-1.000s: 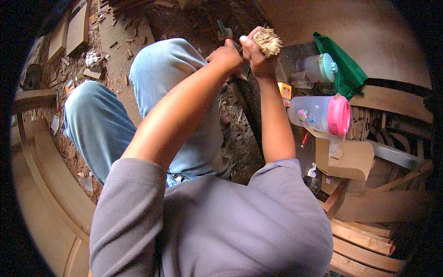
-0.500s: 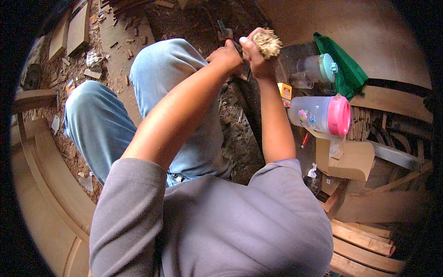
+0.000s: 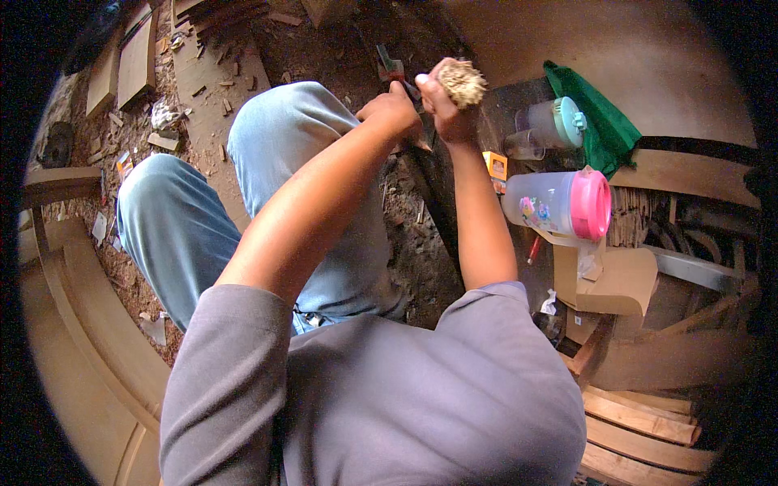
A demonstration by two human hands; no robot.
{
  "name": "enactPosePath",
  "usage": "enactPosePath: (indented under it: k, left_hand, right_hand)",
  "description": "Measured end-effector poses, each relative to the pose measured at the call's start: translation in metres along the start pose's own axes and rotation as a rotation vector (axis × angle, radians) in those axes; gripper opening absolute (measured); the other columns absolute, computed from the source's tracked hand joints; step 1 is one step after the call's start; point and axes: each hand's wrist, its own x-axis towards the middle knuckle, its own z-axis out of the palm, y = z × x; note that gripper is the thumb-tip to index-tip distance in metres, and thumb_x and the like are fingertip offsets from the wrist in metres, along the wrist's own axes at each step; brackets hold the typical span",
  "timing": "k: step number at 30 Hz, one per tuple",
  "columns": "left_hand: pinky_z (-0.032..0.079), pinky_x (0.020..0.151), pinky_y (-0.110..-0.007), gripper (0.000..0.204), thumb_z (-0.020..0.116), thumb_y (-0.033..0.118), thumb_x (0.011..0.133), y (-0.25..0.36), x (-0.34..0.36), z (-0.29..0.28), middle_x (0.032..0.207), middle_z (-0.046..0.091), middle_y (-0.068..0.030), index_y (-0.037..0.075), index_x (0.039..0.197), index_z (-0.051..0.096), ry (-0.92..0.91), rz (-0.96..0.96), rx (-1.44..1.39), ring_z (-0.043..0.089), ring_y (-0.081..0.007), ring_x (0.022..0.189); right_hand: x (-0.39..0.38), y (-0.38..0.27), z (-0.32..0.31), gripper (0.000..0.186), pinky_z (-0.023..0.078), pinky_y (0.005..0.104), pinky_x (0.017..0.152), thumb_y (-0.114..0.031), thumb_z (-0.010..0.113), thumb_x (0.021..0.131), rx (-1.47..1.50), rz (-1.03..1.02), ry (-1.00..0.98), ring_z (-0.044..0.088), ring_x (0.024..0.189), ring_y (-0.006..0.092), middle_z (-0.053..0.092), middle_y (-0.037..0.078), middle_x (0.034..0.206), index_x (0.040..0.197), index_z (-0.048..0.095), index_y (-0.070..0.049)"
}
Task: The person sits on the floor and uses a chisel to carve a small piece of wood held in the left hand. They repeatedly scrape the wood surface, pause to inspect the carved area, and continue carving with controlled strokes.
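My right hand [image 3: 447, 105] is closed in a fist around something with a frayed, fibrous, straw-coloured end [image 3: 462, 83] that sticks out above the thumb. The rest of that piece is hidden in the fist. Just left of it, beyond my raised knee, my left hand [image 3: 393, 112] is closed, its fingers mostly turned away. What it grips, if anything, I cannot make out. Past its knuckles shows a greenish and reddish piece [image 3: 390, 63], and a dark, long bar [image 3: 433, 194] runs down between my forearms.
A clear pitcher with a pink lid [image 3: 559, 202], a pitcher with a turquoise lid [image 3: 559, 121], a small orange box [image 3: 495, 166] and green cloth [image 3: 596, 121] lie at right. Wood boards [image 3: 138, 61] and scraps are at far left, a cardboard box [image 3: 620, 279] at right.
Both hands have shifted slightly left and down, with the frayed piece still in my right fist. The surroundings at right have slid a little left in view.
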Motion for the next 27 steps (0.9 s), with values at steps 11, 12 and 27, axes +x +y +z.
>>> enactPosePath:
  k: [11, 12, 27]
  left_hand:
    - [0.039, 0.102, -0.058, 0.093, 0.079, 0.033, 0.074, 0.002, -0.003, -0.001, 0.142, 0.047, -0.0151, 0.006, 0.144, 0.025, -0.033, 0.016, 0.07, 0.049, -0.0346, 0.128]
    - [0.038, 0.103, -0.058, 0.094, 0.079, 0.033, 0.074, 0.002, -0.001, 0.0, 0.142, 0.047, -0.0154, 0.006, 0.144, 0.024, -0.045, 0.012, 0.049, 0.049, -0.0347, 0.129]
    - [0.038, 0.103, -0.059, 0.106, 0.082, 0.041, 0.07, -0.002, 0.008, 0.005, 0.144, 0.045, -0.0156, 0.006, 0.148, 0.018, -0.063, 0.023, 0.102, 0.047, -0.0355, 0.13]
  right_hand:
    - [-0.006, -0.004, 0.007, 0.017, 0.028, 0.0231, 0.045, -0.01, 0.061, 0.087, 0.288, 0.046, -0.035, 0.034, 0.049, 0.0054, 0.041, -0.004, 0.06, 0.079, 0.046, -0.011]
    - [-0.005, -0.005, 0.005, 0.018, 0.027, 0.0226, 0.045, -0.011, 0.06, 0.088, 0.21, 0.043, -0.044, 0.034, 0.049, 0.0049, 0.04, -0.004, 0.06, 0.079, 0.045, -0.011]
    - [-0.008, 0.0, 0.003, 0.019, 0.028, 0.0232, 0.045, -0.012, 0.061, 0.088, 0.18, 0.04, 0.004, 0.036, 0.048, 0.0048, 0.041, -0.005, 0.059, 0.077, 0.046, -0.01]
